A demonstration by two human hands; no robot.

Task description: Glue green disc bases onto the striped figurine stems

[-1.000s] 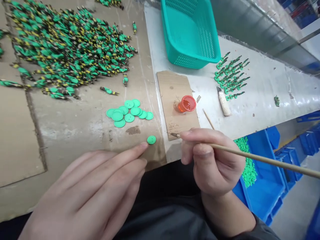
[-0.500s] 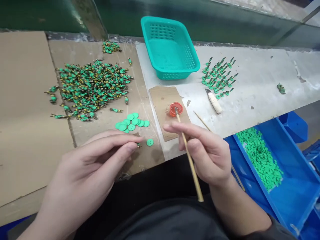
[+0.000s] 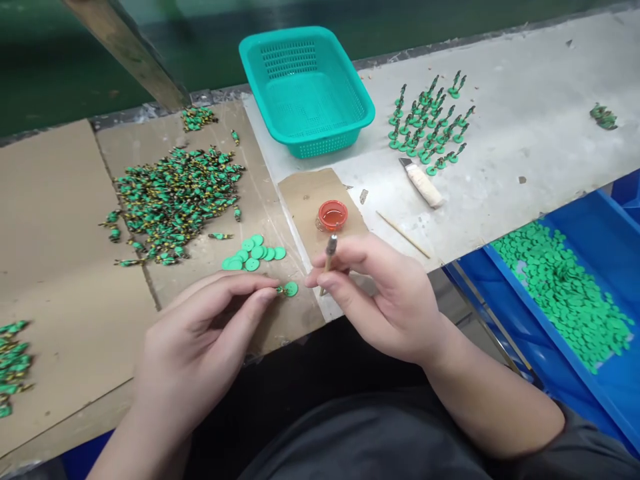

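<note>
My left hand (image 3: 200, 347) pinches a small painted figurine (image 3: 281, 290) between thumb and fingertips; most of it is hidden. Just beyond those fingertips is a green disc (image 3: 291, 289). My right hand (image 3: 385, 293) is closed around a thin wooden brush (image 3: 329, 261), its dark tip pointing up. Past that hand, a red cup (image 3: 333, 215) of clear liquid stands on a piece of cardboard (image 3: 315, 183). Several loose green discs (image 3: 253, 253) lie beyond my left hand, with a large heap of figurines (image 3: 177, 200) farther off to the left.
A teal basket (image 3: 320, 143) stands at the back. To its right, several figurines (image 3: 430, 123) stand on green discs, near a wrapped-handle knife (image 3: 423, 183) and a thin wooden stick (image 3: 403, 235). A blue bin (image 3: 595, 267) with many green discs sits lower right.
The brush has come out of the red cup, and its tip has swung upward in my right hand. My left hand still pinches the figurine. The camera view has shifted and tilted.
</note>
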